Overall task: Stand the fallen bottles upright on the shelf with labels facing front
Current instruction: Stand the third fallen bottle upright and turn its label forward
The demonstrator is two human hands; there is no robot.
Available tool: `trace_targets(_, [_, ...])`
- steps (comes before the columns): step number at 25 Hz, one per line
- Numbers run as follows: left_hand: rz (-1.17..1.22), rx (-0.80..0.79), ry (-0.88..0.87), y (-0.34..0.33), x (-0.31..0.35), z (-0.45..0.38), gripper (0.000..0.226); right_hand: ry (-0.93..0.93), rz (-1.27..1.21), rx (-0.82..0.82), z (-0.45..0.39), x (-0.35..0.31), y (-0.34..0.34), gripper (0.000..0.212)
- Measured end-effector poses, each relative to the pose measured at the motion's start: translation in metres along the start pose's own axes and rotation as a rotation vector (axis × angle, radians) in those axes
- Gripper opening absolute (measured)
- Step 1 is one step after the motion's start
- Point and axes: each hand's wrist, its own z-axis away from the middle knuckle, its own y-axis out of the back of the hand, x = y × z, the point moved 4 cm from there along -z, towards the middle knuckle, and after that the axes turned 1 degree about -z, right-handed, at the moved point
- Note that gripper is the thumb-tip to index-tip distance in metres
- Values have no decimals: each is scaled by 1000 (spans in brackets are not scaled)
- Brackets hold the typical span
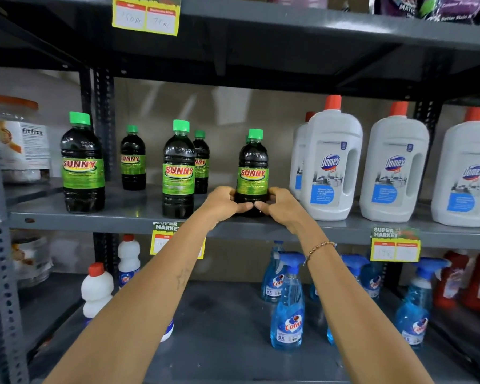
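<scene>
A dark Sunny bottle point(252, 167) with a green cap stands upright near the front of the grey middle shelf point(128, 217), its label facing me. My left hand point(223, 202) and my right hand point(279, 203) are both wrapped around its base, fingertips nearly meeting in front. Further left stand more upright Sunny bottles with labels forward: a large bottle point(82, 164) at the far left, a small bottle point(132, 159) toward the back, and a middle bottle point(178, 171) with another bottle point(201, 162) partly hidden behind it.
White Domex jugs point(331, 164) with red caps stand close on the right of the held bottle. Blue Colin spray bottles point(287, 303) and white bottles point(97, 289) fill the lower shelf. Yellow price tags point(395, 245) hang on the shelf edge. A jar point(20, 139) sits far left.
</scene>
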Motion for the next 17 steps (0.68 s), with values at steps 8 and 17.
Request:
trace_targets(8, [57, -7, -59, 12, -4, 10, 60, 25, -43, -78, 20, -12, 9, 42])
trace_targets(17, [37, -4, -90, 12, -6, 16, 64, 38, -97, -75, 24, -6, 9, 46])
